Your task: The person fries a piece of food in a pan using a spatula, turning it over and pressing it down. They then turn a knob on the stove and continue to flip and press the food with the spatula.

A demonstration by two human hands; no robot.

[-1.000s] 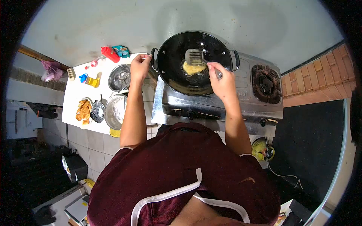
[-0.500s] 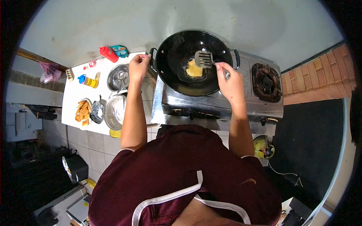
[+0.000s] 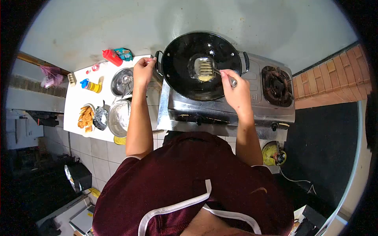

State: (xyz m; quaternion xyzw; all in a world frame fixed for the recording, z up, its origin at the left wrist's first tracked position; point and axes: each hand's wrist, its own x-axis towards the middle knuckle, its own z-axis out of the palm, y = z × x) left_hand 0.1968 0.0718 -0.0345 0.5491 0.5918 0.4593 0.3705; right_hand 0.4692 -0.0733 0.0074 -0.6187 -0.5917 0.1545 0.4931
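Note:
A black two-handled wok (image 3: pixel 185 84) sits on the gas stove, with a little shiny oil in its bottom. My left hand (image 3: pixel 144 71) is closed, its fingers at the wok's left handle (image 3: pixel 158 62). In my right hand (image 3: pixel 237 88) is a slotted metal spatula (image 3: pixel 205 65), reaching into the wok from the right. The spatula's head lies over a yellow piece of food (image 3: pixel 204 78), covering most of it; only the near edge shows.
Right of the wok is a bare burner (image 3: pixel 277 85). On the white table (image 3: pixel 73 112) to the left are metal bowls (image 3: pixel 118 118), a plate of fried pieces (image 3: pixel 85 117), a yellow bottle with a blue cap (image 3: pixel 91 85) and a red squeeze bottle (image 3: pixel 112 58).
The spatula has moved left and down over the yellow food, which was mostly uncovered before. My right hand shifted slightly left with it. My left hand stays at the wok handle.

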